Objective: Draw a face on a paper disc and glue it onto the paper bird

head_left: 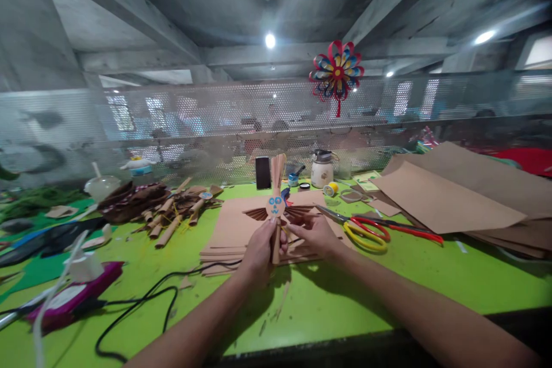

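Observation:
A brown paper figure stands upright above the stacked paper, with a round face drawn in blue, pleated fan-like wings at both sides and a pleated tuft on top. My left hand is closed around its rolled paper stem below the face. At the figure's right side, my right hand has thumb and fingers closed on the pleated wing near the stem. Exactly where those fingertips touch is partly hidden. Beneath both hands lies a stack of brown paper sheets.
Yellow-handled scissors and a red-handled tool lie to the right, beside large brown sheets. Paper rolls are piled left. A power strip and black cable lie front left. A phone stands behind.

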`<state>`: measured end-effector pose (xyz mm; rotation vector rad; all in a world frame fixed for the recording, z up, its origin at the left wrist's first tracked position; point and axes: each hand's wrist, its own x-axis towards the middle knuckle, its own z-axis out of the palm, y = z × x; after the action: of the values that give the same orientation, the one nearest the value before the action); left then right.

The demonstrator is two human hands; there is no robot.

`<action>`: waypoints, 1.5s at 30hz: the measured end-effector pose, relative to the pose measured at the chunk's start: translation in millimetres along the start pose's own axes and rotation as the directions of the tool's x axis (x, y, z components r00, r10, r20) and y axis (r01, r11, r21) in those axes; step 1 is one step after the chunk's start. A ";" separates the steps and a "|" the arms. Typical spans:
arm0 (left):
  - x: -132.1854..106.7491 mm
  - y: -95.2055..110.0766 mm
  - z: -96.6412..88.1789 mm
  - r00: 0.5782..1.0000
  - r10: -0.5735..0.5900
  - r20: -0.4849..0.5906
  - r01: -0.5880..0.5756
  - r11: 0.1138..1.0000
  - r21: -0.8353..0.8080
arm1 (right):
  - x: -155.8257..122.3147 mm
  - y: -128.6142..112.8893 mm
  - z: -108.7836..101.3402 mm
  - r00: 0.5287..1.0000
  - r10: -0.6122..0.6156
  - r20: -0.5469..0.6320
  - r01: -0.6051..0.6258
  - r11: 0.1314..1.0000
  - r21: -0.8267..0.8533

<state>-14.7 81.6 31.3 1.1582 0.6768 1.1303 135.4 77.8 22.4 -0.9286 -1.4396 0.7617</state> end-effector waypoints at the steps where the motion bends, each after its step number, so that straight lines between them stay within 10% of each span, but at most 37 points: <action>1: -1.2 -0.3 2.0 1.000 0.015 -0.001 -0.015 1.000 0.005 | 0.0 -1.4 0.3 1.000 0.009 0.001 -0.009 0.999 0.042; 14: -0.5 5.0 29.5 0.994 0.111 -0.011 -0.110 0.993 0.048 | -0.1 -28.7 -5.5 0.999 0.049 0.012 -0.051 0.937 0.345; 45: 2.5 1.5 27.8 0.999 0.038 0.030 -0.036 0.996 -0.080 | -0.6 -19.9 -13.3 0.986 0.126 -0.112 -0.105 0.978 0.179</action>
<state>10.2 74.1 41.6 1.1221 0.5835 1.1580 146.4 67.2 40.8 -0.9146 -1.2000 0.8864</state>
